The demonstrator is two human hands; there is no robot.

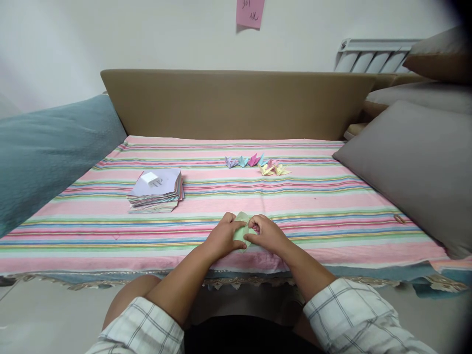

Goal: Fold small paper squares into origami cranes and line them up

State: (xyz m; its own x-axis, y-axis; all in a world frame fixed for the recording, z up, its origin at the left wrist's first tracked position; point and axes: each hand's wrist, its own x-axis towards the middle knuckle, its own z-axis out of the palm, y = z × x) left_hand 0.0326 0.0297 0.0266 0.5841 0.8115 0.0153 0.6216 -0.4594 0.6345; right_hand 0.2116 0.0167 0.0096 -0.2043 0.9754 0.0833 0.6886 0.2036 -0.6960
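Note:
A small folded piece of pale green paper point(241, 230) lies on the striped cloth point(313, 201) near its front edge. My left hand point(223, 235) grips its left side with bent fingers. My right hand point(267, 233) pinches its right side, thumb and fingers pressed together on the paper. Both hands rest on the cloth and hide most of the sheet.
A stack of coloured paper squares point(157, 192) with a small white charger plug point(151, 179) on top lies to the left. Several folded paper cranes point(258, 164) sit further back. A teal blanket point(47, 152) is at left, grey cushions point(416, 167) at right.

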